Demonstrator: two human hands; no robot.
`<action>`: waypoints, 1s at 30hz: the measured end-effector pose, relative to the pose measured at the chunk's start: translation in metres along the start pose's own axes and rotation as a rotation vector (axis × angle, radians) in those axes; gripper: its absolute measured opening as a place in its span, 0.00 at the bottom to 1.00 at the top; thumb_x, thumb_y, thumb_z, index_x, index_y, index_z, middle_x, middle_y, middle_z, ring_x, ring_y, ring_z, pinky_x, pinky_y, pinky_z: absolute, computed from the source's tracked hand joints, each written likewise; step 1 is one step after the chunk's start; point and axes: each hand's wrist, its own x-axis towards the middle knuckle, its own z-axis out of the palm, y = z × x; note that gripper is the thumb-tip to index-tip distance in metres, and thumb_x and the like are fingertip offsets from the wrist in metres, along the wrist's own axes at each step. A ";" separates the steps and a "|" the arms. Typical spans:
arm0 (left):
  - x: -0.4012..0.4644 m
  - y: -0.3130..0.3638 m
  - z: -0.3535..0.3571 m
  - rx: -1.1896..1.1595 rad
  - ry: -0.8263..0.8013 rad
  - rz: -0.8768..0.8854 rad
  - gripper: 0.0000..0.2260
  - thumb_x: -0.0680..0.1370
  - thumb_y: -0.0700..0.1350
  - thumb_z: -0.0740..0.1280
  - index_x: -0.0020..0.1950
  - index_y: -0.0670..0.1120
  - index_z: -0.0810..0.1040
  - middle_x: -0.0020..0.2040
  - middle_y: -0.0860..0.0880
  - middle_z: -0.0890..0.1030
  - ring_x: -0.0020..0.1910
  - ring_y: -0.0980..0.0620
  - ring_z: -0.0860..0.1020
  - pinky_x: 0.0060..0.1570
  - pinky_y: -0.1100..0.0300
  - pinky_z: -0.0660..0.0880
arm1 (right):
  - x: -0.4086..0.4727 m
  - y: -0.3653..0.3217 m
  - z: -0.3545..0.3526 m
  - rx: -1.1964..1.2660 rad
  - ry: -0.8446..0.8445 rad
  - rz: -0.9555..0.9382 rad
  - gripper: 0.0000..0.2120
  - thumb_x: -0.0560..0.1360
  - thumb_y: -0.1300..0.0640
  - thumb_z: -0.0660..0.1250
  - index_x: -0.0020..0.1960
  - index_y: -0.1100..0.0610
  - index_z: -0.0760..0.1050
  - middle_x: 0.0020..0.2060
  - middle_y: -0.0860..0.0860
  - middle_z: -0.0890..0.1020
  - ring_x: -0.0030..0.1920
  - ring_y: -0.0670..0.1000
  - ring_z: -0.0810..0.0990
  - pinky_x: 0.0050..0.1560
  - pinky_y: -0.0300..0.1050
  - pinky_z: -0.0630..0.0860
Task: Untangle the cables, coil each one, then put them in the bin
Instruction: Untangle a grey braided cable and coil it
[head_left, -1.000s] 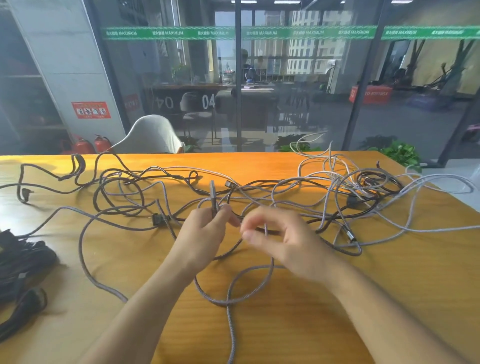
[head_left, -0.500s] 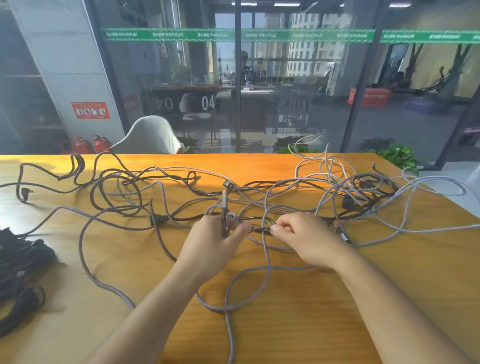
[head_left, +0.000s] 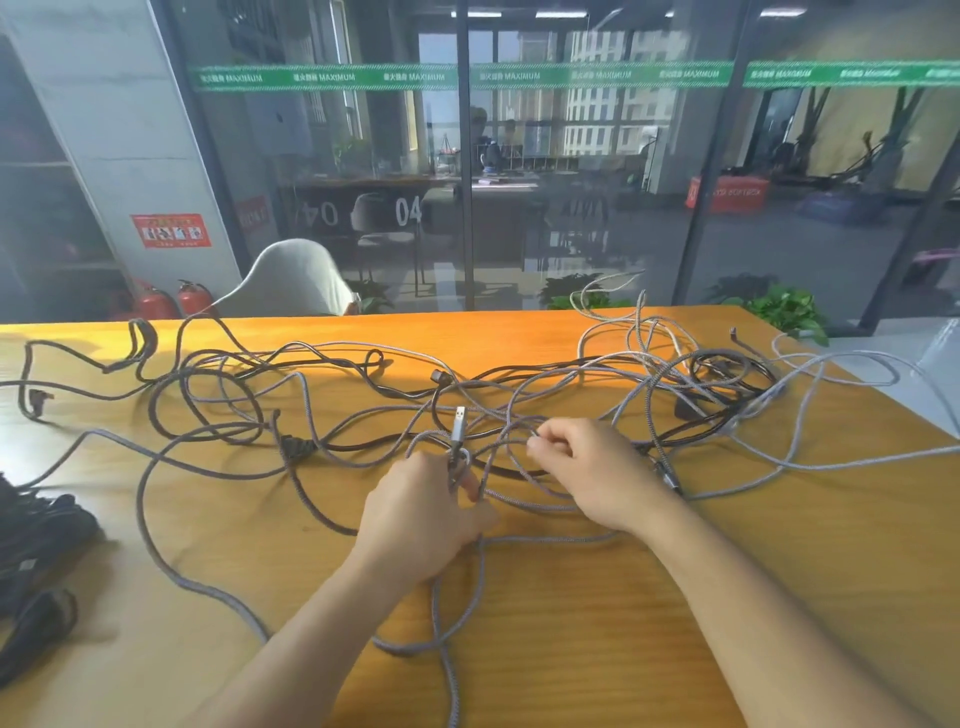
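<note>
Can't really trace any single line through the cables sprawled over the orange tabletop, the bin isn't in shot, and the black bundle left of the tangle is cut off by the frame edge. Left hand has its grip curled round a grey cable with the USB plug sticking up from it, while the right hand just beside it pinches a thin strand. Behind the tabletop there's a white chair and a glass wall.

Braided cloth cables on smooth wooden table.
</note>
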 end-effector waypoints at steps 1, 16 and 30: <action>0.001 -0.002 -0.002 -0.008 0.004 -0.003 0.08 0.69 0.53 0.75 0.40 0.55 0.77 0.32 0.54 0.76 0.33 0.53 0.75 0.34 0.58 0.73 | 0.001 0.002 -0.001 -0.036 0.078 0.011 0.19 0.85 0.48 0.61 0.41 0.60 0.75 0.26 0.47 0.68 0.27 0.48 0.63 0.32 0.47 0.60; 0.007 -0.015 -0.043 -0.580 0.472 0.136 0.04 0.67 0.46 0.70 0.37 0.47 0.78 0.26 0.55 0.70 0.26 0.55 0.66 0.29 0.58 0.67 | 0.023 0.054 -0.024 -0.070 0.506 0.341 0.19 0.84 0.50 0.63 0.42 0.63 0.80 0.34 0.59 0.83 0.38 0.62 0.81 0.36 0.50 0.74; 0.004 -0.013 -0.044 -0.538 0.452 0.168 0.11 0.71 0.45 0.70 0.37 0.39 0.72 0.28 0.50 0.67 0.28 0.52 0.63 0.29 0.59 0.65 | 0.018 0.058 -0.027 -0.016 0.378 0.324 0.17 0.81 0.51 0.68 0.70 0.50 0.77 0.65 0.48 0.82 0.59 0.53 0.81 0.51 0.45 0.71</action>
